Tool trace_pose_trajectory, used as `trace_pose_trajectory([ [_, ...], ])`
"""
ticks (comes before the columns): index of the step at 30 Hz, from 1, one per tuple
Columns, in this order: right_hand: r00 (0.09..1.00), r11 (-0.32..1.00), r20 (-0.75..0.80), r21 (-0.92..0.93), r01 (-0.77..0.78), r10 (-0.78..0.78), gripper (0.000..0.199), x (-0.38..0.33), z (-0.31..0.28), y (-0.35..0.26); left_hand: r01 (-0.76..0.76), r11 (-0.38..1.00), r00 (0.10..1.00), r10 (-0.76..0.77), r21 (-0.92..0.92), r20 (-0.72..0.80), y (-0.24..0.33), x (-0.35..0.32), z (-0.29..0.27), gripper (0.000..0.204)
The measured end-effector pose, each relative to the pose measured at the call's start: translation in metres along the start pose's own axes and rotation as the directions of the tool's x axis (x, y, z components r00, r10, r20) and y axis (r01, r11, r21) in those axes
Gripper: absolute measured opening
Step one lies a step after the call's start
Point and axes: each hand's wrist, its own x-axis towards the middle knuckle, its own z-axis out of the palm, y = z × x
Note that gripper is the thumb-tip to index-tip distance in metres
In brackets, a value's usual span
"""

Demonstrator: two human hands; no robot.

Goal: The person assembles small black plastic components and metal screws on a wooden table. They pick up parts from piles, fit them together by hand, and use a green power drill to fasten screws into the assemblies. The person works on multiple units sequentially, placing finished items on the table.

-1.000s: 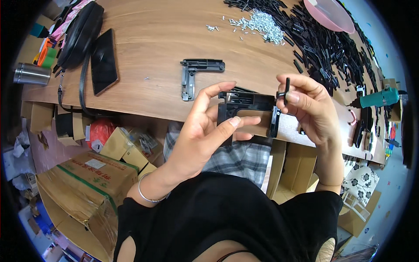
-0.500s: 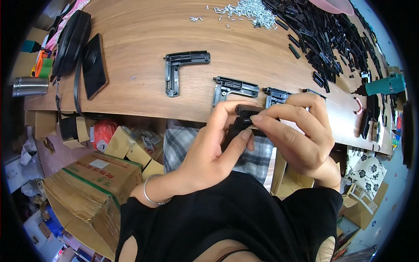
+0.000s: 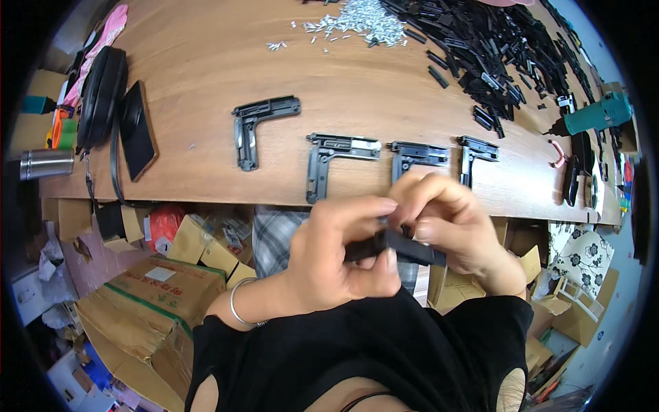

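Note:
In front of my chest, my left hand [image 3: 328,250] is wrapped round a black pistol-shaped plastic piece [image 3: 412,251], its long part pointing right. My right hand [image 3: 458,221] is at the piece's far side, fingers curled and thumb bent against it; whether something small lies between those fingertips is hidden. Beyond my hands, several black pistol-shaped plastic shells lie on the table in a loose row, inner ribs facing up: one at the left [image 3: 248,130], one near the edge [image 3: 343,152], one just beyond my right hand [image 3: 420,156], and one at the right [image 3: 475,152].
A heap of silvery screws [image 3: 367,24] and a big pile of small black parts [image 3: 480,58] cover the far side. At right lies a teal power screwdriver [image 3: 598,115]. A phone [image 3: 139,130], a black pouch [image 3: 101,96] and a steel cup [image 3: 47,165] occupy the left; a cardboard box [image 3: 147,295] stands below.
The held piece has turned from upright to lying sideways, and both hands have dropped slightly towards me. My view has shifted, so the table's things appear lower and further left.

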Motion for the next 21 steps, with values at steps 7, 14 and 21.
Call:
trace_pose_trajectory([
  [7,0.988,0.986,0.054,0.070,-0.148,0.144,0.018,-0.005,-0.013,0.001,-0.199,0.979,0.925,0.176,0.034,0.336,0.000,0.016,-0.003,0.048],
  [14,0.765,-0.272,0.102,-0.957,-0.099,-0.636,0.016,0.052,-0.088,-0.059,0.537,0.802,0.842,-0.486,-0.262,0.235,-0.032,0.085,-0.002,0.026],
  [21,0.776,-0.116,-0.040,-0.983,-0.145,-0.629,0.015,0.063,-0.099,-0.061,0.373,0.843,0.885,-0.448,0.387,0.123,-0.072,0.113,0.004,0.019],
])
